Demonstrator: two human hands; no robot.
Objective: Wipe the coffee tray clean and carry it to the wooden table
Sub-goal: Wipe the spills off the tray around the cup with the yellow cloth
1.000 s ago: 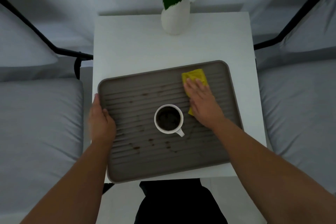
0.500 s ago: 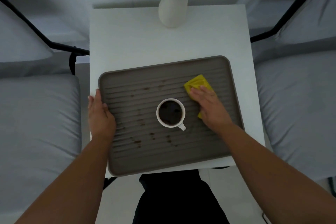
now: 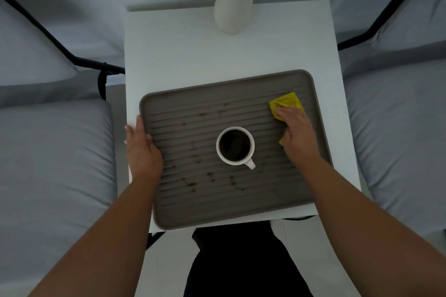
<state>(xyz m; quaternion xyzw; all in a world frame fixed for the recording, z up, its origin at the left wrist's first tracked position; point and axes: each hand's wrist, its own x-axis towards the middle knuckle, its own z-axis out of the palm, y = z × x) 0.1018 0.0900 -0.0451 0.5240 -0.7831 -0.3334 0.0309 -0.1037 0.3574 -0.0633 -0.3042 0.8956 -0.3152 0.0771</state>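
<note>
White desk (image 3: 183, 55) carries my tray (image 3: 241, 210): right hand (image 3: 298, 131), flat on yellow cloth (image 3: 287, 102), has swept toward the far-right corner; left hand (image 3: 142, 152) spread at the left rim; stains (image 3: 193, 184) remain.

Tray (image 3: 241, 212) sits on the near half of the tabletop (image 3: 181, 55), rotated slightly, near-left corner overhanging the near edge. Cup (image 3: 235, 146) on the tray at centre, handle toward near-right. Stains (image 3: 193, 184) on the tray left of and in front of the cup, a few behind it. Cloth (image 3: 288, 101) on the tray's far-right area, right hand (image 3: 298, 132) pressed flat on it. Left hand (image 3: 142, 152) on the tray's left rim, fingers (image 3: 129, 131) outside it on the tabletop. Vase (image 3: 233, 12) at the far edge, behind the tray. Chair cushions flank the table: one left (image 3: 53, 164), one right (image 3: 398, 140).
</note>
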